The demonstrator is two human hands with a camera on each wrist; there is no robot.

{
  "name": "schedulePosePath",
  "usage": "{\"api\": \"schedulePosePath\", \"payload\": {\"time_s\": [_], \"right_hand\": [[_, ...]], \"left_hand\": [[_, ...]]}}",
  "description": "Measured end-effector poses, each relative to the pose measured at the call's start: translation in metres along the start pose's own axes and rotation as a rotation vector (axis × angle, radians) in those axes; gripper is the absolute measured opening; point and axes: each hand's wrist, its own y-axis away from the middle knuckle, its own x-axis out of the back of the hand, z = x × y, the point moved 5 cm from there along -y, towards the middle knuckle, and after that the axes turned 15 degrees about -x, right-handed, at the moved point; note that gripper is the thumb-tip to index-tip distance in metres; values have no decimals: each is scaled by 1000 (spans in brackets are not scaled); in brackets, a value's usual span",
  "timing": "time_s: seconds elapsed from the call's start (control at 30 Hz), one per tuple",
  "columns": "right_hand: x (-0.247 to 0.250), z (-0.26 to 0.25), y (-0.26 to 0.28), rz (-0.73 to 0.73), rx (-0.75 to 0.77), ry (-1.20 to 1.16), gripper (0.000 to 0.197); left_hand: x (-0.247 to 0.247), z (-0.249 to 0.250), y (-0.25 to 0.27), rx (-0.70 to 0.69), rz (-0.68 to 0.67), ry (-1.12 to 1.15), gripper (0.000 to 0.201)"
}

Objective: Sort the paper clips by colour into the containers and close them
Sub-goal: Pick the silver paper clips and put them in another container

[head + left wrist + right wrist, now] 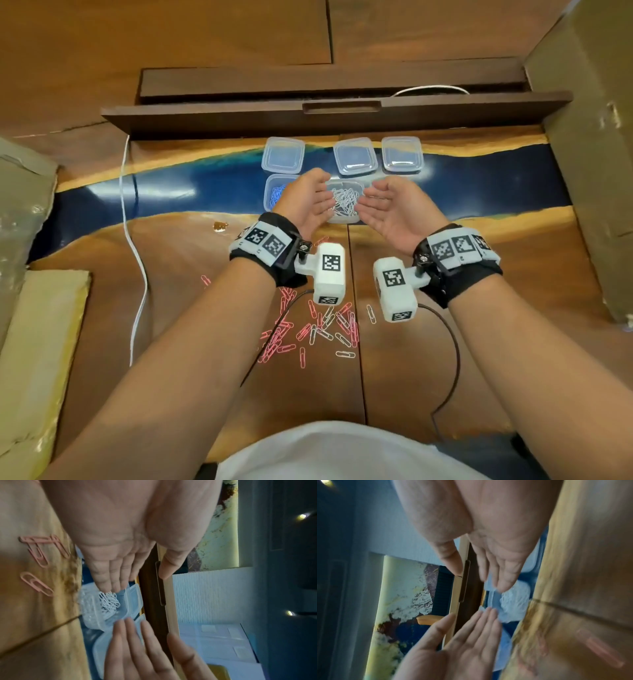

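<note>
Both of my hands hover over a clear tub of white clips (344, 202), palms facing each other. The left hand (317, 192) is on the tub's left and the right hand (373, 202) on its right; both have straight fingers and hold nothing. In the left wrist view my left hand (135, 574) hangs above the white clips (109, 601). The blurred right wrist view shows my right hand (479, 577) over the same tub (513, 601). The left hand partly hides a tub of blue clips (274, 195). Pink and white clips (308, 329) lie loose on the table under my wrists.
Three clear lids (283, 154) (355, 156) (402, 154) stand in a row behind the tubs. A raised dark wooden ledge (335, 113) runs behind them. Cardboard boxes flank the table at the right (589, 137) and left (20, 205). A white cable (133, 240) trails down the left.
</note>
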Motion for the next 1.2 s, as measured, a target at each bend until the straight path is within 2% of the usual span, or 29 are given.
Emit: {"api": "schedulePosePath", "payload": {"time_s": [0.07,0.13,0.23,0.33,0.47,0.57,0.7,0.83,0.93,1.0,1.07,1.13,1.2], "right_hand": [[18,7,10,128,88,211,24],[41,25,16,317,130,574,5],[72,63,17,512,90,997,19],[86,95,23,667,106,1158,23],[86,115,17,737,171,1118,20],[84,118,12,749,166,1147,10],[85,125,11,727,165,1122,13],[79,130,13,694,160,1165,5],[76,130,20,660,187,1193,12],[78,132,25,596,189,1081,19],[82,138,27,490,119,834,22],[84,144,27,416,30,590,24],[86,147,27,400,-4,473,26]], "left_hand": [[9,-1,17,-68,-6,-131,35],[22,-9,37,-143,-53,-397,22],[39,-37,68,-230,-140,-827,6],[54,-73,94,-212,-182,-1005,9],[64,-106,115,-208,-192,-1127,11],[59,-111,120,-280,-149,-1201,9],[46,-117,111,-311,-141,-1244,14],[37,-121,103,-313,-154,-1366,20],[35,-122,99,-299,-179,-1428,21],[34,-123,97,-284,-201,-1465,22],[32,-124,98,-284,-234,-1535,21],[28,-125,100,-352,-272,-1639,14],[24,-126,103,-443,-298,-1735,14]]}}
